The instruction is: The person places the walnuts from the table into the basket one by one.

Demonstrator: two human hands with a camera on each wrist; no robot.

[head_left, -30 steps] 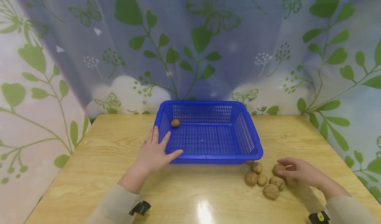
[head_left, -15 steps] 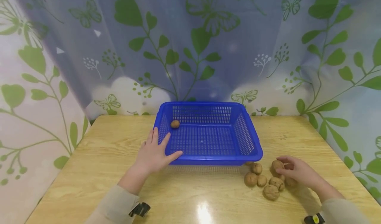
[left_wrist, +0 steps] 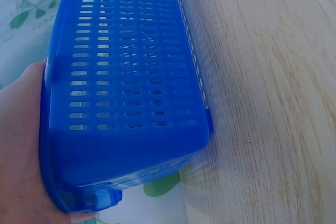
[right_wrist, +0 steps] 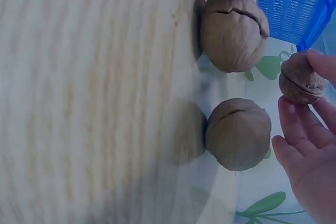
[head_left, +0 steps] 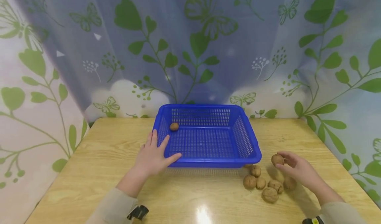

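My right hand (head_left: 300,171) pinches a brown walnut (head_left: 277,160) between thumb and fingers. In the right wrist view that walnut (right_wrist: 303,78) is raised off the wooden table, a seam running across its shell. Below the hand lie several other walnuts (head_left: 270,195), loosely grouped by the basket's front right corner; one walnut (right_wrist: 239,135) sits a little apart. A blue plastic basket (head_left: 208,160) stands at the middle of the table with a single walnut (head_left: 174,127) in its back left corner. On the basket's left front rim rests my left hand (head_left: 151,158), fingers straight and spread.
The wooden table (head_left: 119,138) reaches back to a curtain (head_left: 184,52) printed with leaves and butterflies. Part of one walnut hides beneath the basket's front right corner. The basket's slotted wall (left_wrist: 126,77) rises beside the left hand.
My right hand has lifted a walnut from the group, up and slightly to the left. The left hand stays on the basket's rim. The head view has tilted slightly.
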